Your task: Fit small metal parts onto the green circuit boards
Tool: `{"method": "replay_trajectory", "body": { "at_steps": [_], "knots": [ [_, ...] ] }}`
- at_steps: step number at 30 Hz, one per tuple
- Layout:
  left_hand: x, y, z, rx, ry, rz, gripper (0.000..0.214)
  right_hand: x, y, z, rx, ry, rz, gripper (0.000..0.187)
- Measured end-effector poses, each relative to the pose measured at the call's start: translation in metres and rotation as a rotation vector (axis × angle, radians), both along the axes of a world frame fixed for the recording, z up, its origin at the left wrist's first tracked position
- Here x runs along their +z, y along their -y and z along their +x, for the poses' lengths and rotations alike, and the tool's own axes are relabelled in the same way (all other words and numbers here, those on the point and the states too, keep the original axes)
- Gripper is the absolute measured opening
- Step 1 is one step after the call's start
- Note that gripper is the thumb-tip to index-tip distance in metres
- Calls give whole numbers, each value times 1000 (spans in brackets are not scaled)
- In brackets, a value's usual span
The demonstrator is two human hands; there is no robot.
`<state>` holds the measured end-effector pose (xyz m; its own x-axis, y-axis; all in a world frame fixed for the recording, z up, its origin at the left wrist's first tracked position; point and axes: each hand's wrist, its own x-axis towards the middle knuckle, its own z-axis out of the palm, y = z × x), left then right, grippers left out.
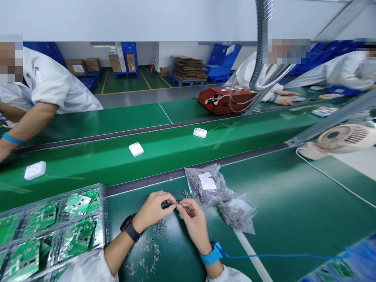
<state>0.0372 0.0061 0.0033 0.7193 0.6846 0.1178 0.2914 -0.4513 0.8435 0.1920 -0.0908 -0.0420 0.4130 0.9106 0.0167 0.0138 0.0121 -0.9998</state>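
Observation:
My left hand (155,208), with a black watch at its wrist, is closed in a pinch. Its fingertips meet those of my right hand (194,220), which wears a blue wrist strap (211,253) with a cord. Between them is a tiny metal part (177,203), too small to make out in detail. Loose small metal parts (160,227) lie scattered on the green bench below my left hand, and a few more (186,193) sit just beyond the fingertips. Beside my right hand lie a clear bag of metal parts (202,188) and a smaller bag (235,215).
On the left, a clear compartment tray (104,219) holds green circuit boards (78,235). Beyond the bench runs a green conveyor (167,150) carrying white square devices (136,149). A beige fan (337,139) stands at right near a metal post. Co-workers sit across the line.

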Motion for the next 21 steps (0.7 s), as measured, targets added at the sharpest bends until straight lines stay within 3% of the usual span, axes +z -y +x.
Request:
{"method": "replay_trajectory", "body": {
  "at_steps": [9,21],
  "knots": [
    [1,0,3,82,54,-49,14,3,-3,1,18,22,-40,37],
    [-4,0,4,139,-22,-62,14,2,-3,0,26,92,-58,38]
  ]
}}
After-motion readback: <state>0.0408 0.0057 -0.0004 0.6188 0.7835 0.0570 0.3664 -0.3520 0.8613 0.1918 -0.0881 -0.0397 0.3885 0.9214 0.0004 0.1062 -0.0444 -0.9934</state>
